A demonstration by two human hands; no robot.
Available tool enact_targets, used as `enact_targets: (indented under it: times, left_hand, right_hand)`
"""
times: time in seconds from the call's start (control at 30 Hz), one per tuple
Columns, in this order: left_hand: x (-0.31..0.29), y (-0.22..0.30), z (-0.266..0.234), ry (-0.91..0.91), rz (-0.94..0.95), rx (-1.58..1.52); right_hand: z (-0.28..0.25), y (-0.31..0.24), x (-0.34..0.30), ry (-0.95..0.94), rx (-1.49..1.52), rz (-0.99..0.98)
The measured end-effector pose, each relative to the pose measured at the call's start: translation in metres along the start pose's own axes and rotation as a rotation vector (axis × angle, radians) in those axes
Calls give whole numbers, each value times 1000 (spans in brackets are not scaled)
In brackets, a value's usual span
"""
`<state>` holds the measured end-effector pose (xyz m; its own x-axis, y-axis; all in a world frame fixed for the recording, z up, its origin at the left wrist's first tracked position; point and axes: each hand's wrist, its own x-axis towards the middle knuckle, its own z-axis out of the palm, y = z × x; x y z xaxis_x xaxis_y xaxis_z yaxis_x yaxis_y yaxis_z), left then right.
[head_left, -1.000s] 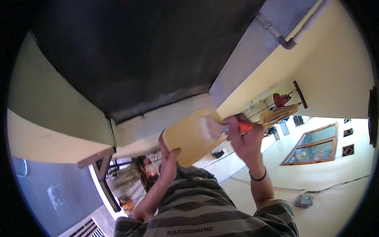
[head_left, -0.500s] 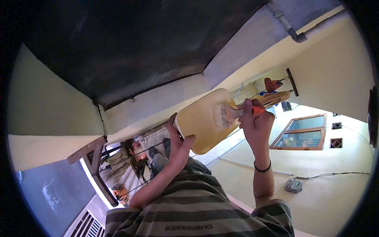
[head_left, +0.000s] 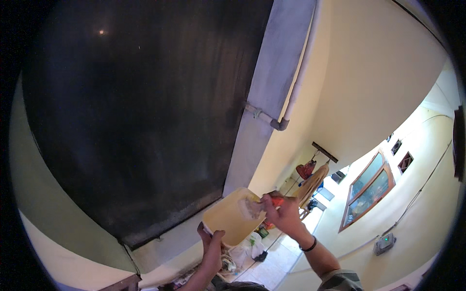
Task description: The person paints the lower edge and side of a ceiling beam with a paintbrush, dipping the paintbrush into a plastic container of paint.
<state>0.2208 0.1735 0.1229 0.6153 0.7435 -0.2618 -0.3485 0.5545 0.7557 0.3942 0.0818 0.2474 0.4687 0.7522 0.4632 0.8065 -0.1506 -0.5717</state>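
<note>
My left hand point(head_left: 212, 241) is closed on the near-left rim of a rectangular pale-yellow plastic tub point(head_left: 227, 219), its thumb over the edge. The tub is tilted so that its inside shows, with a yellowish film over it. A paintbrush point(head_left: 252, 207) with an orange-red handle is gripped in my right hand point(head_left: 285, 216). Its wide, whitish bristles lie in the right part of the tub, seemingly against the inner surface. Whether liquid paint stands in the tub I cannot tell.
A large dark panel point(head_left: 145, 121) fills the upper left, framed by a grey-blue border. A pipe point(head_left: 264, 116) with an elbow crosses that border. Clothes point(head_left: 312, 184) hang from a rack on the right. Beyond are a wood-framed window point(head_left: 367, 191) and a wall-mounted electrical box point(head_left: 385, 244).
The view has swung up toward the dark panel, so my hands and the tub sit lower in the picture. Both hands keep their hold, and the brush stays in the tub.
</note>
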Motion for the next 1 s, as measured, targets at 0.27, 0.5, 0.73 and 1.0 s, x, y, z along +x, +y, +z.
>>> enact_targets:
  times: [0.27,0.5,0.73,1.0]
  left_hand:
    - [54,53,45,-157,-20,104]
    - [74,84,77,-91,-35,192]
    - [80,94,90,-148,-5,182]
    - [89,105,111,-97,23,152]
  right_hand:
    - [-49,12,79,122,388,-51]
    - [-70,22,115,61,500,-20]
    - [-82,26,112,148,616,126]
    - [-89,63,119,210,888,173]
